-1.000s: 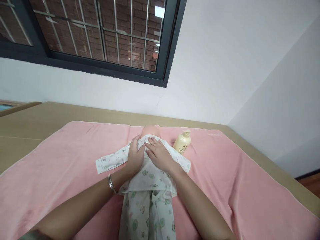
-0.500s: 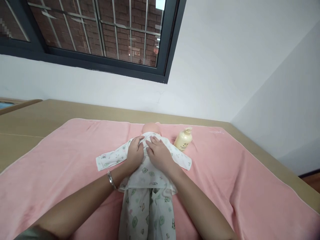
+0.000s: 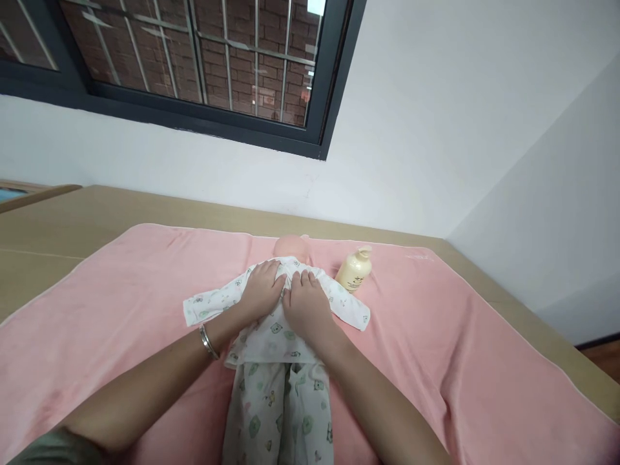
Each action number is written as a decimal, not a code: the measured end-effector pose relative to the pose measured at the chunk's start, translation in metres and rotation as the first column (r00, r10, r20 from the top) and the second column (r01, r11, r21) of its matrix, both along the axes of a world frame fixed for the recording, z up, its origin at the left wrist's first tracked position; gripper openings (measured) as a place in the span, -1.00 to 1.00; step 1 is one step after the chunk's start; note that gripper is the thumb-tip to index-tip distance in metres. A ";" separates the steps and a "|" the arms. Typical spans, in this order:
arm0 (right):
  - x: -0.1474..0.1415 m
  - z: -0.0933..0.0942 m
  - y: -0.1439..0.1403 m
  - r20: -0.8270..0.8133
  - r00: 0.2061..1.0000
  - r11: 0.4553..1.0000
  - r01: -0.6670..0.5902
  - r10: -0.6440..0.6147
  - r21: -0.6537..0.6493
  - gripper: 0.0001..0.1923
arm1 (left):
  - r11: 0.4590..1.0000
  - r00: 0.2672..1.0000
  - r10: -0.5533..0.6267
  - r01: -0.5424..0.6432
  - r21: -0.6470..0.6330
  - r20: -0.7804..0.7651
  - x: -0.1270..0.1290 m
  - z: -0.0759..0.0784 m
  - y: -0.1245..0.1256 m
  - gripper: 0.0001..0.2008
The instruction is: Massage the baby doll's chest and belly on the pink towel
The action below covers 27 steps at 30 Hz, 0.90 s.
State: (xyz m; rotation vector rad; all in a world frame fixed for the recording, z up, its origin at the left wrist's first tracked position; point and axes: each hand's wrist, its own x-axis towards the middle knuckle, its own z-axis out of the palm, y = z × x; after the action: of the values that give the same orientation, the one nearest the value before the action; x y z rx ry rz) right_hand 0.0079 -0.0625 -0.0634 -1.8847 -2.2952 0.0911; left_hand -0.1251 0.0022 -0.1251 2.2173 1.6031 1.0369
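Head view: at the left, 1 sleeve (image 3: 206, 307) of the printed shirt (image 3: 277, 341) lies straight out on the pink blanket (image 3: 145, 278). Next comes the left arm, reaching forward with a bracelet (image 3: 208, 342) near its wrist; the left hand (image 3: 262, 289) rests palm down on the shirt's upper part, fingers close together. In the middle, the doll lies stretched, its head (image 3: 289, 247) at the far end, printed trousers (image 3: 261, 413) toward the person. It appears dressed, the 2 sleeves spread; what remains to do, I cannot tell. Just beside, the right hand (image 3: 310, 307) lies on the shirt with fingers bent; whether either hand grips cloth, I cannot tell. Farther right, a yellow pump bottle (image 3: 355, 270) is just behind the other sleeve (image 3: 351, 309).
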 end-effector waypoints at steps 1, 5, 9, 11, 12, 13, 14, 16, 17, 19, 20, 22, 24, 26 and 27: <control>0.001 0.001 0.000 -0.012 1.000 1.000 -0.021 0.021 -0.003 -0.40 | 1.000 1.000 -0.006 0.006 -0.001 -0.024 0.000 0.001 -0.001 -0.52; 0.019 0.000 0.020 -0.158 0.986 0.998 -0.057 0.054 -0.011 -0.48 | 0.997 0.996 -0.017 0.024 0.069 -0.092 0.009 -0.001 -0.021 -0.48; 0.033 -0.008 0.040 -0.196 0.981 1.000 0.008 -0.011 -0.018 -0.43 | 0.989 0.990 -0.058 0.075 0.129 -0.129 0.020 -0.003 -0.045 -0.49; 0.030 -0.011 0.039 -0.174 0.984 0.999 0.033 -0.036 -0.016 -0.41 | 0.986 0.983 -0.097 0.116 0.120 -0.155 0.019 0.000 -0.045 -0.50; 0.026 -0.012 0.035 -0.155 0.987 0.999 0.038 -0.039 -0.011 -0.40 | 0.986 0.980 -0.112 0.130 0.101 -0.163 0.017 0.003 -0.042 -0.50; 0.022 -0.012 0.030 -0.132 0.990 0.999 0.041 -0.041 -0.004 -0.40 | 0.989 0.979 -0.117 0.130 0.071 -0.166 0.014 0.006 -0.037 -0.50; 0.016 -0.012 0.025 -0.108 0.993 0.999 0.041 -0.041 0.002 -0.40 | 0.992 0.980 -0.110 0.118 0.037 -0.166 0.011 0.008 -0.031 -0.50; 0.006 -0.010 0.013 -0.059 0.998 0.999 0.030 -0.029 0.012 -0.41 | 0.998 0.982 -0.065 0.065 -0.009 -0.178 0.005 0.012 -0.020 -0.48; 0.003 -0.009 0.009 -0.039 0.999 1.000 0.022 -0.021 0.013 -0.41 | 0.999 0.981 -0.033 0.032 -0.006 -0.193 0.003 0.012 -0.016 -0.48; 0.000 -0.006 0.005 -0.021 1.000 1.000 0.002 -0.002 0.007 -0.42 | 0.999 0.971 0.020 -0.009 0.046 -0.237 0.002 0.010 -0.012 -0.48; 0.002 -0.005 0.006 -0.028 1.000 1.000 -0.009 0.009 0.003 -0.43 | 0.997 0.965 0.042 -0.023 0.079 -0.260 0.003 0.009 -0.013 -0.49; 0.010 -0.004 0.014 -0.082 0.996 0.999 -0.039 0.038 -0.007 -0.45 | 0.991 0.952 0.086 -0.051 0.126 -0.295 0.008 0.006 -0.020 -0.50; 0.023 -0.006 0.027 -0.164 0.985 0.998 -0.061 0.057 -0.020 -0.46 | 0.986 0.941 0.114 -0.069 0.151 -0.319 0.015 0.004 -0.032 -0.49; 0.037 -0.010 0.041 -0.235 0.972 0.998 -0.043 0.032 -0.044 -0.45 | 0.983 0.933 0.113 -0.055 0.178 -0.340 0.022 0.003 -0.046 -0.47; 0.042 -0.012 0.047 -0.258 0.966 0.998 -0.027 0.011 -0.058 -0.43 | 0.981 0.932 0.103 -0.037 0.191 -0.349 0.024 0.003 -0.051 -0.46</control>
State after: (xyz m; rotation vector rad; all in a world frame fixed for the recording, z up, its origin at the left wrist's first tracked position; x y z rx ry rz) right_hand 0.0497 -0.0153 -0.0758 -1.7602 -2.1561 0.3899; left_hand -0.1012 -0.0491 -0.1221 2.6117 1.8072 0.8621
